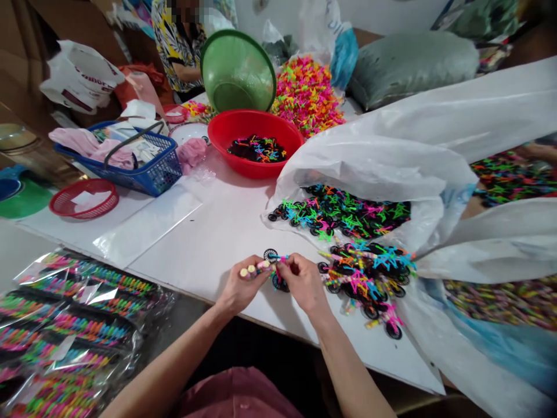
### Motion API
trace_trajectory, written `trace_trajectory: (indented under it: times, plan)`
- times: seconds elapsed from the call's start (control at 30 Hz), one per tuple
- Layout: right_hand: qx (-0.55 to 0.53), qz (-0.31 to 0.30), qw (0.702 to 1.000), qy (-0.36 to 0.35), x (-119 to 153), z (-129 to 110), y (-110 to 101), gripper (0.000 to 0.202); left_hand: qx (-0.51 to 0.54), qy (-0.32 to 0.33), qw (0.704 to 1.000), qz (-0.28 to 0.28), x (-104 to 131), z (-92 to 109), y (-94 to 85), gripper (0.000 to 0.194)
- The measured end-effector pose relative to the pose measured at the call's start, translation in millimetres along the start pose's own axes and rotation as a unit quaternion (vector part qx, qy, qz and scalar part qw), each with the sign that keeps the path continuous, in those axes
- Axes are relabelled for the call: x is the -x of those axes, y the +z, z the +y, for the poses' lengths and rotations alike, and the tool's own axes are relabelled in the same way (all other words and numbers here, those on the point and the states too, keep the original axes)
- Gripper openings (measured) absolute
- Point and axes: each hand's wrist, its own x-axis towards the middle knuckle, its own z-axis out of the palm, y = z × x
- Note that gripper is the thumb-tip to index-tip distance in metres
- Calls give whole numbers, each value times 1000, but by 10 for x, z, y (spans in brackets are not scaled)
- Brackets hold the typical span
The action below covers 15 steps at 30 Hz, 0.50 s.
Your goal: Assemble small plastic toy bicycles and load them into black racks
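Note:
My left hand (244,285) is closed around several small tubes (251,270) with pale round ends, and its fingertips meet my right hand's. Between the two hands is a small toy bicycle (270,255) with black spoked wheels and a blue part. My right hand (303,283) pinches it; the fingers hide much of its frame. To the right of that hand lies a loose heap of toy bicycles (361,276) mixed with more of the small tubes. Just behind the heap, a white sack (348,154) lies open, with green, blue and pink toy bicycles (348,210) spilling from its mouth.
A red basin (256,169) of bicycles stands at the back, a green basin (237,67) tilted behind it. A blue basket (159,165) and red tray (85,210) are left. Packed bags (65,325) lie lower left. A person (187,69) sits behind; another's hand (539,152) shows far right.

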Motion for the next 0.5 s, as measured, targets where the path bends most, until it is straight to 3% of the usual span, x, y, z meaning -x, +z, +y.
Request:
trace_trajectory:
  times: [0.07,0.13,0.23,0.27,0.33,0.4,0.43,0.5]
  plan:
    - [91,41,994,-35,-33,14,12,24,-24,11,999,35,-20,11,96,22]
    - [133,39,989,-50,-68,-22,-124,24,-12,17,999,44,-75,39,174,24]
    - [216,72,971,-66,-88,-184,-652,25,11,-7,1000,-2,-195,75,157,29]
    - [272,117,953,-71,-78,-250,-855,25,26,-22,999,-9,-233,70,112,30]
    - [414,224,879,-72,-32,-340,-1132,27,64,-53,996,12,-284,23,-5,32]
    - [519,247,814,-89,44,-313,-1090,28,98,-75,992,29,-290,-58,-110,33]
    - [547,211,804,-104,88,-245,-941,27,117,-84,989,24,-276,-99,-146,34]
    - [552,64,820,-136,171,-25,-490,25,170,-103,980,8,-226,-154,-186,36]
